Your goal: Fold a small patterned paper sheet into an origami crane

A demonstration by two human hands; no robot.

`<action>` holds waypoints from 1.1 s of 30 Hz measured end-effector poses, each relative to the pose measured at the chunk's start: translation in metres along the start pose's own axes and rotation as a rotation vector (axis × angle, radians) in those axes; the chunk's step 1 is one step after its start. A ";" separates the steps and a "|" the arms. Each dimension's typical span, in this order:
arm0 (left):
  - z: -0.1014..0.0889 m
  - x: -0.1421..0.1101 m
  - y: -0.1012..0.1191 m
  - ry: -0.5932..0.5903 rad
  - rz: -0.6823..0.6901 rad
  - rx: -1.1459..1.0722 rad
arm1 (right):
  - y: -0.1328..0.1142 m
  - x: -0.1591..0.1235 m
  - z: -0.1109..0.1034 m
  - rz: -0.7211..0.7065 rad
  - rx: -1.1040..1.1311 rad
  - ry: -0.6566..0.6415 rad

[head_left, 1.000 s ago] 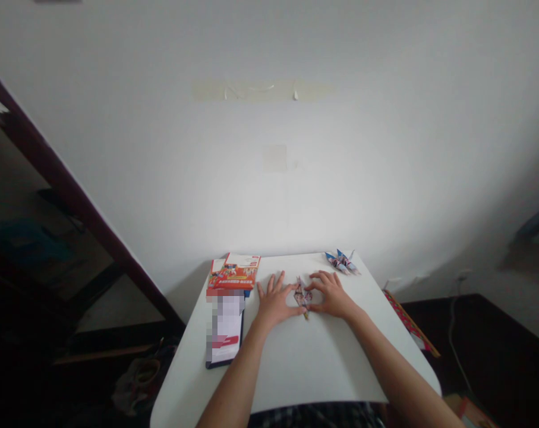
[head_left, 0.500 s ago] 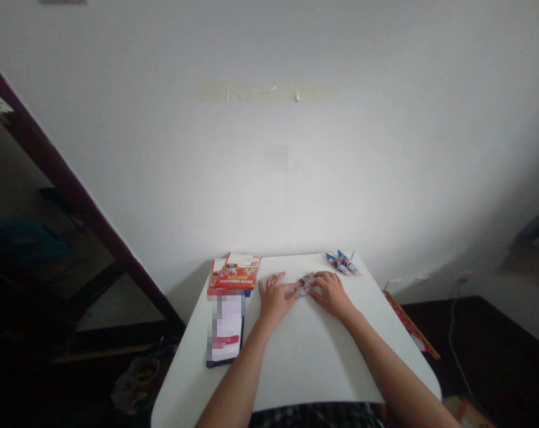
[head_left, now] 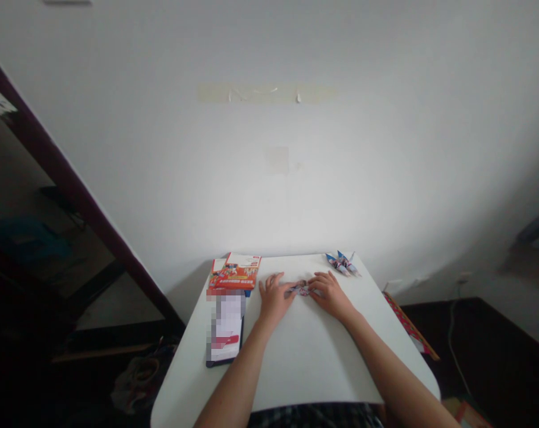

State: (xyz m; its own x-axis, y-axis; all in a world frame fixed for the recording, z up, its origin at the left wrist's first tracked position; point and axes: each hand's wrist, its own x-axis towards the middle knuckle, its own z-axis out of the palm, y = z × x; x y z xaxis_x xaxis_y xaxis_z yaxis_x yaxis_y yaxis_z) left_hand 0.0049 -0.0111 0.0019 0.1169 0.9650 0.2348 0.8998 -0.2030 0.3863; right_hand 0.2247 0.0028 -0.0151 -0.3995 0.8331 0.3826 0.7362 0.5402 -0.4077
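Between my hands, over the middle of the white table (head_left: 316,362), is a small piece of folded printed paper (head_left: 302,288) in grey, white and reddish tones. My left hand (head_left: 274,300) pinches its left end between thumb and fingers, the other fingers raised. On the opposite end, the fingers of my right hand (head_left: 331,295) are closed on the paper. Fine folds are too small to make out. Beyond my right hand, two folded paper figures (head_left: 343,264) with blue pointed tips lie side by side near the table's back right corner.
Red and white printed packets (head_left: 236,272) overlap at the back left of the table. A phone (head_left: 227,330) with a lit, partly blurred screen lies in front of them, beside my left forearm. A white wall (head_left: 269,214) rises behind the table's back edge.
The folded paper between my hands looks flatter and narrower, its upper point now lowered. My right fingers have shifted slightly left; my left hand stays nearly in place.
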 end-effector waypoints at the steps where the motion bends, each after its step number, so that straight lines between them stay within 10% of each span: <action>1: 0.000 0.000 0.000 0.001 -0.002 -0.006 | 0.000 0.000 0.000 -0.002 -0.004 0.004; 13: 0.007 0.001 -0.003 0.053 0.003 -0.022 | -0.003 -0.002 0.001 -0.094 -0.044 0.056; 33: 0.008 0.002 0.000 0.094 -0.021 -0.027 | -0.018 0.003 0.007 0.178 -0.032 0.071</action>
State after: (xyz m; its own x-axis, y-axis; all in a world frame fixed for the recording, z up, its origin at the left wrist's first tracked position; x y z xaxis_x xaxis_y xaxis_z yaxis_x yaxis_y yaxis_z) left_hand 0.0086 -0.0076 -0.0052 0.0566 0.9495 0.3085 0.8896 -0.1882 0.4161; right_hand 0.2067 -0.0038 -0.0124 -0.2229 0.9041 0.3644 0.8094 0.3800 -0.4477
